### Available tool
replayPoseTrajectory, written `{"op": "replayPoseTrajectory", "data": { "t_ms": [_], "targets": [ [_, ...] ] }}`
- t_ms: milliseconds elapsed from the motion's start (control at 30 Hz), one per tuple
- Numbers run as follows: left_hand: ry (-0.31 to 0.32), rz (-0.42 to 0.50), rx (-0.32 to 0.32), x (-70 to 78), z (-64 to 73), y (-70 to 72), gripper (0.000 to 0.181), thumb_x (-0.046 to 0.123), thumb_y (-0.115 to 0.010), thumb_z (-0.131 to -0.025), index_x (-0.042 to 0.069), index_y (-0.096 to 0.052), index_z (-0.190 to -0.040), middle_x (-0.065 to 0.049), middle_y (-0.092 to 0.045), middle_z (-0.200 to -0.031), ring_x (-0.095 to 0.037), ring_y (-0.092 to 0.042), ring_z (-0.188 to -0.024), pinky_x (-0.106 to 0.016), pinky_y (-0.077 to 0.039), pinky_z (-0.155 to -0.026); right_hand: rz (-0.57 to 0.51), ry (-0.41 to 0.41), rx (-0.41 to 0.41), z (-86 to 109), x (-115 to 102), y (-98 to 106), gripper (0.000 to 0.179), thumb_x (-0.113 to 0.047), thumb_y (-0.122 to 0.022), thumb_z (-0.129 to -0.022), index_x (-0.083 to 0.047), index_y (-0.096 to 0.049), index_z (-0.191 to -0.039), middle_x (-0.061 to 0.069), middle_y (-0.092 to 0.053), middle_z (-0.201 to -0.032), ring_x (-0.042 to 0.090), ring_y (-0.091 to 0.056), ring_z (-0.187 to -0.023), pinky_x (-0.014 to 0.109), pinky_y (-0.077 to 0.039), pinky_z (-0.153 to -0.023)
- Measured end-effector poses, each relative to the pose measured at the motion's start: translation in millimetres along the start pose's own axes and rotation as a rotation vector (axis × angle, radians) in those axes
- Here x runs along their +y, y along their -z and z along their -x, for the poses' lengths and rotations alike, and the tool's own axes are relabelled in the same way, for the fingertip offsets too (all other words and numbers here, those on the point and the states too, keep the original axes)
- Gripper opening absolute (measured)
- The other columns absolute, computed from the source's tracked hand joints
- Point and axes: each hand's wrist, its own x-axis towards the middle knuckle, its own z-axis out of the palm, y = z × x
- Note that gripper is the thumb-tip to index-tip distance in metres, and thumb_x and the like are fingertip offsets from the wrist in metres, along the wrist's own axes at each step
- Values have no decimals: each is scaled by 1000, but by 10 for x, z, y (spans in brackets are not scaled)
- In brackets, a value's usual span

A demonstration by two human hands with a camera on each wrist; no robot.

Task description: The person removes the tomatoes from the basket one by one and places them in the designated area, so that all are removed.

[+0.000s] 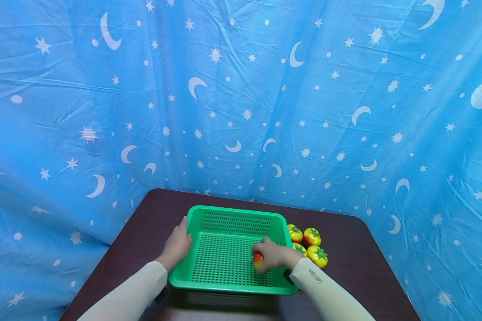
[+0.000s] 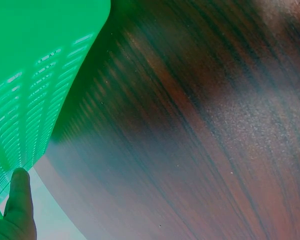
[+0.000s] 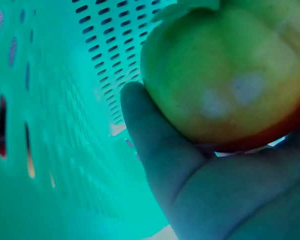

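Observation:
A green plastic basket [image 1: 233, 287] with a slotted floor and walls stands on the dark table. At its left rim my left hand [image 1: 176, 245] grips the edge, and one of its fingers [image 2: 21, 192] lies along the outer wall in the left wrist view. My right hand [image 1: 273, 255] reaches over the right rim into the basket and holds a red-and-yellow tomato [image 1: 258, 259]. Up close in the right wrist view, that tomato [image 3: 225, 80] shows a green leafy top, with my thumb [image 3: 155, 130] against its side.
Just outside the basket's right wall, several more yellow-red tomatoes [image 1: 317, 256] with green tops sit in a cluster, partly behind my right forearm. The dark wooden table [image 1: 345, 276] has rounded far corners. Behind it hangs a blue curtain [image 1: 241, 89] with moons and stars.

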Motion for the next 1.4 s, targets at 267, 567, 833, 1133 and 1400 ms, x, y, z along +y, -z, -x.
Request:
{"op": "replayPoseTrajectory", "data": {
  "t_ms": [267, 567, 833, 1133, 1400],
  "targets": [
    [-4, 9, -1, -2, 8, 4, 67, 9, -40, -97, 6, -3, -152, -27, -32, -146, -40, -41, -129, -56, -42, -96, -111, 62, 44, 65, 60, 59, 45, -24, -71, -73, -18, -55, -115, 2, -47, -107, 14, -46, -89, 26, -46, -65],
    [-4, 1, 1, 16, 4, 7, 67, 9, -41, -97, 5, -4, -152, -27, -33, -145, -41, -40, -130, -57, -41, -99, -199, 94, 159, 248, 113, 305, 48, -32, -71, -79, -18, -53, -121, 4, -51, -113, 16, -48, -93, 28, -48, -67],
    [1, 7, 0, -3, -10, -6, 66, 10, -41, -97, 5, -5, -152, -26, -33, -145, -40, -40, -130, -57, -41, -98, -300, 25, 275, 379, 241, 431, 63, -35, -73, -79, -9, -43, -128, 5, -53, -111, 17, -52, -90, 28, -50, -68],
    [6, 5, -8, -24, -17, -15, 67, 10, -41, -97, 5, -4, -152, -27, -34, -144, -41, -41, -129, -57, -41, -98, -322, -51, 368, 485, 322, 476, 59, -34, -77, -75, -8, -47, -119, 7, -51, -108, 18, -51, -91, 28, -51, -67],
    [-3, 1, 1, -15, -22, -9, 68, 9, -42, -96, 5, -4, -152, -27, -35, -143, -40, -43, -127, -56, -43, -95, -319, -102, 428, 551, 435, 521, 53, -35, -77, -76, -15, -54, -119, 7, -46, -118, 22, -48, -101, 30, -52, -70]
  ]
}}
